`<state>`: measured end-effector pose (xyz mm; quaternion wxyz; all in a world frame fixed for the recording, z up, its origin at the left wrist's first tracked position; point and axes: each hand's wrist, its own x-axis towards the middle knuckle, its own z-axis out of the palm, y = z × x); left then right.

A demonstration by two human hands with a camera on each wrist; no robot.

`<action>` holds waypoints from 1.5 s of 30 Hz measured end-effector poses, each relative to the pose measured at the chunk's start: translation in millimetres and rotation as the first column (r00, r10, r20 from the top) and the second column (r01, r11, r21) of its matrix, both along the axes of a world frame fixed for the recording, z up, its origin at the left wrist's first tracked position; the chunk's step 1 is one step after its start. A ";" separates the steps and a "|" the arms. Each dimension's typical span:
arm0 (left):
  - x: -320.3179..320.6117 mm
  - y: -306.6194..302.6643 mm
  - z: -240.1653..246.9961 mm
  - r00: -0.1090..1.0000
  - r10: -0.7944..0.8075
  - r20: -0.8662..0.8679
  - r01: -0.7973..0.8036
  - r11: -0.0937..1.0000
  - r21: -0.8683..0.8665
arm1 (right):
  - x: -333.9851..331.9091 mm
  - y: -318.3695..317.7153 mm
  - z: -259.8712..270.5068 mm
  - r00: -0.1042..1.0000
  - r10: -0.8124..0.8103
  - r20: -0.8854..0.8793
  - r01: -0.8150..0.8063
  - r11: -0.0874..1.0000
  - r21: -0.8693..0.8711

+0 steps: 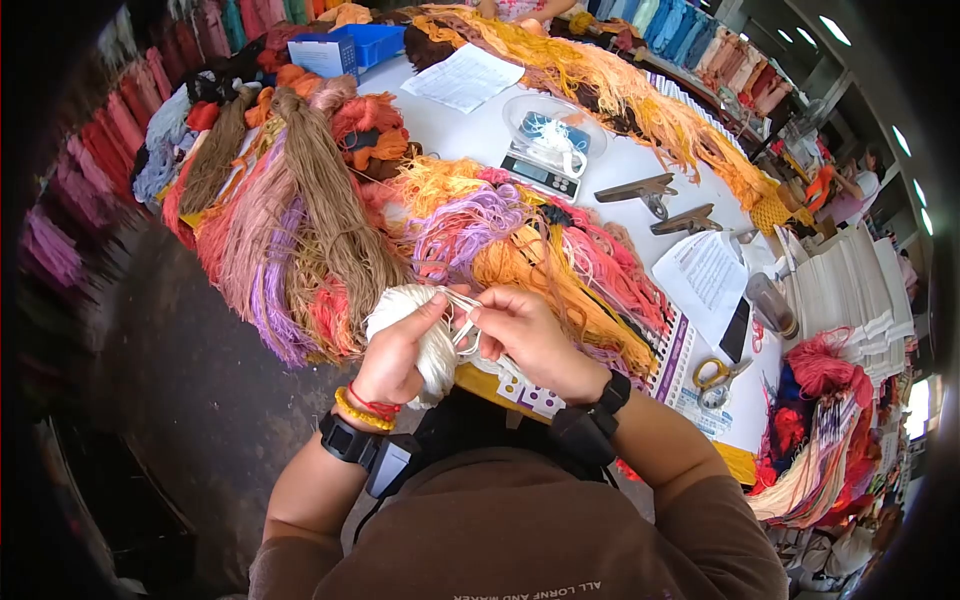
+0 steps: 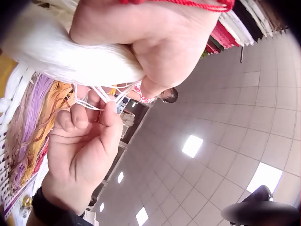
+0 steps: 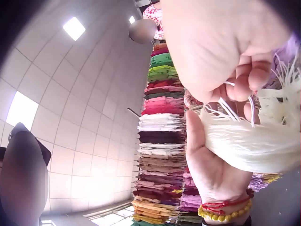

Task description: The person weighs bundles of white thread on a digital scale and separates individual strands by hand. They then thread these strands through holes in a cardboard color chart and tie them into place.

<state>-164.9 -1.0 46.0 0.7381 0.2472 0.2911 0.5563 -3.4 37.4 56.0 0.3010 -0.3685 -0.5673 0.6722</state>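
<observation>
A thick skein of white yarn [image 1: 432, 352] lies in my left hand [image 1: 392, 358], the thumb along its near side and the fingers mostly hidden beneath it. My right hand [image 1: 528, 335] pinches a few loose white strands [image 2: 96, 98] at the end of the skein, thumb against curled fingers. In the right wrist view the strands run taut from the skein [image 3: 254, 146] up to the right fingertips. Both hands are close together in front of the table's near edge.
Piles of coloured yarn [image 1: 330, 200] cover the table's left and middle. Beyond them stands a scale [image 1: 540, 175] with white yarn on it. To the right lie clamps [image 1: 640, 190], a paper sheet [image 1: 700, 275], scissors [image 1: 715, 378] and stacked paper [image 1: 850, 290]. Another person [image 1: 515, 8] is across the table.
</observation>
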 end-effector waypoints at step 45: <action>-196.2 -256.1 -121.9 0.656 0.428 -0.622 -0.752 0.448 -0.484 | -5.7 229.1 401.1 0.885 -0.172 -0.432 0.422 -0.091 0.902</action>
